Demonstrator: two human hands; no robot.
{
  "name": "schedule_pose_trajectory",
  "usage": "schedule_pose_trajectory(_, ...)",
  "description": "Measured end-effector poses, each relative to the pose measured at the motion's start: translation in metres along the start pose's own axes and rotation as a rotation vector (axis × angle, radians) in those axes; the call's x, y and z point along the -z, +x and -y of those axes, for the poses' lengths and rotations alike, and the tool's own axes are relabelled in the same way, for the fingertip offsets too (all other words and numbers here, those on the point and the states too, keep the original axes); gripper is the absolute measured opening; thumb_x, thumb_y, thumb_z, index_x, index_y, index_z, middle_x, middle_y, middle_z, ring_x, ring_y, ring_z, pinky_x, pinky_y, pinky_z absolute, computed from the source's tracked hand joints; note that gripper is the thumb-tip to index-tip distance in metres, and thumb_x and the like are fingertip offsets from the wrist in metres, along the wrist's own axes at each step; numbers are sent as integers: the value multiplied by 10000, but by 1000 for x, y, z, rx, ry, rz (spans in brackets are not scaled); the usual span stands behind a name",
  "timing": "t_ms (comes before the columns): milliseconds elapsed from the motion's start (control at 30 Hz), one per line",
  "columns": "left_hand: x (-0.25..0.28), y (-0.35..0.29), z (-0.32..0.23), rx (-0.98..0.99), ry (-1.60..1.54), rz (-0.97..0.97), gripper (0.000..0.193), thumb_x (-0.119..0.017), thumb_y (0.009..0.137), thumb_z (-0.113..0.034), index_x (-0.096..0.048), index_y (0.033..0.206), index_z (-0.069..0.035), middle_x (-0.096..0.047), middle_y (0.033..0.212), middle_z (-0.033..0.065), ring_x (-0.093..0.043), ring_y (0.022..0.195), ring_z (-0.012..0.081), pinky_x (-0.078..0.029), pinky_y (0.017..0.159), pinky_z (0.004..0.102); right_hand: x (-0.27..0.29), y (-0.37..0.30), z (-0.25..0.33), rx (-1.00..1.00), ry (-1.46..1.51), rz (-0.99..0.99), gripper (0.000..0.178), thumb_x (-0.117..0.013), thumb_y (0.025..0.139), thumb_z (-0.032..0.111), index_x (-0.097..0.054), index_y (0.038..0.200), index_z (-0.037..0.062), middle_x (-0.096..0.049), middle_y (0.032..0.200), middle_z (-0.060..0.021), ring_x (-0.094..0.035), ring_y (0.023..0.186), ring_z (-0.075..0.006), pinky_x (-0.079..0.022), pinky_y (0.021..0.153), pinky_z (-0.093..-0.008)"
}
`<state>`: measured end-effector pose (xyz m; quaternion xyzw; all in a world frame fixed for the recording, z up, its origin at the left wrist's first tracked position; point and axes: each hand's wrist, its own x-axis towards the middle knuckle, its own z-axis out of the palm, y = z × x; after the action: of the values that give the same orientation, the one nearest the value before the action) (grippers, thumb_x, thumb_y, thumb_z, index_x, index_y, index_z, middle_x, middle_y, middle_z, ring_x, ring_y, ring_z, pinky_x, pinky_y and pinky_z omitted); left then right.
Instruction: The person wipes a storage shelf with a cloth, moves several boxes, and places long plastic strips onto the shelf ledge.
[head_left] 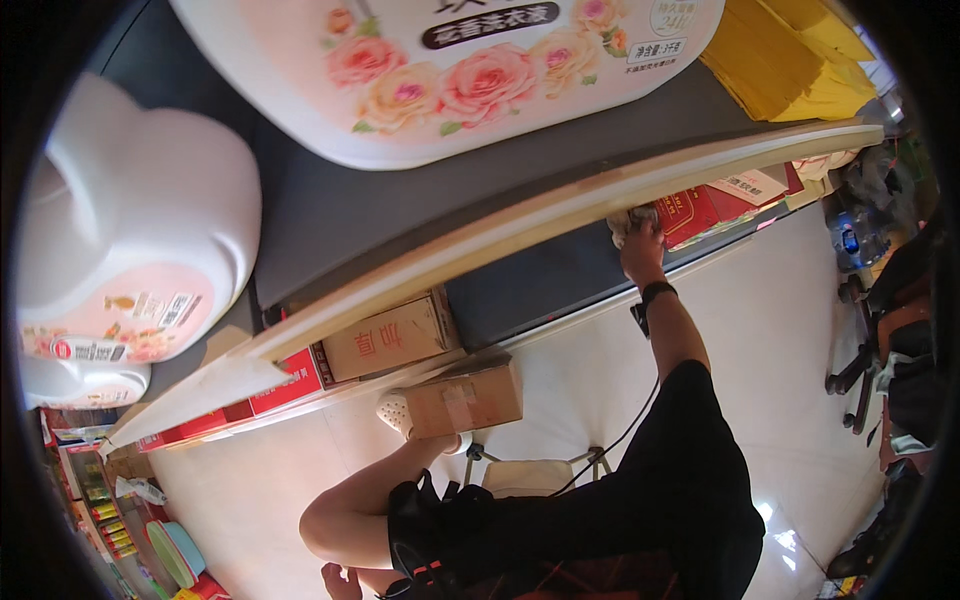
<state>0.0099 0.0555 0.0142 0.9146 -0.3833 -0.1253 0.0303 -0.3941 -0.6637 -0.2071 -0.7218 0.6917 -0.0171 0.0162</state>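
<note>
Right hand [641, 245] closed on a pale cloth [626, 222] bunched at its 12 o'clock, pressed under the shelf edge [560, 215] — whose long axis runs 8 to 2 o'clock — while the left hand [338, 580], grip unreadable, sits far off.

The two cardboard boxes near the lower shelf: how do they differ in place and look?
The printed cardboard box stands on the lower shelf, under the top board's edge; the taped cardboard box stands lower, on the pale floor in front of the shelf. The printed one shows red characters on its side; the taped one is plain with clear tape. Both are brown, closed and similar in size. The right hand is away from both, holding a cloth.
</note>
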Motion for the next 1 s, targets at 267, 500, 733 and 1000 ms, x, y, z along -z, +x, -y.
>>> schedule_pose_trajectory(267,7,1,3,390,-410,-117,228,-569,747,-73,-568,968,-17,-534,945,107,-526,781,203,-448,667,306,30,-48,55,-123,31,441,541,-562,724,203,-378,1213,63,-393,1157,-138,-356,1124,-279,-304,923,-351)
schedule_pose_trajectory(500,19,-13,0,386,-306,-90,174,-540,776,-58,-588,942,-35,-568,903,68,-547,673,131,-454,571,245,-20,-60,45,97,-48,213,528,-543,758,275,-412,1190,2,-166,1235,-277,-318,1060,-453,-334,897,-461)
schedule_pose_trajectory(733,14,-26,-31,474,-485,-176,277,-492,839,-71,-519,1115,-85,-514,1029,54,-517,803,130,-444,646,246,24,-61,69,-28,93,346,701,-557,745,286,-227,1233,-94,-207,1244,-274,-347,1102,-385,-333,914,-416)
schedule_pose_trajectory(1000,-37,-60,-115,361,-591,29,298,-460,777,-3,-544,1060,-36,-555,1042,115,-518,948,267,-423,823,334,13,-58,60,187,-251,520,527,-523,756,273,-428,1168,-42,-264,1202,-325,-376,1041,-428,-365,837,-498)
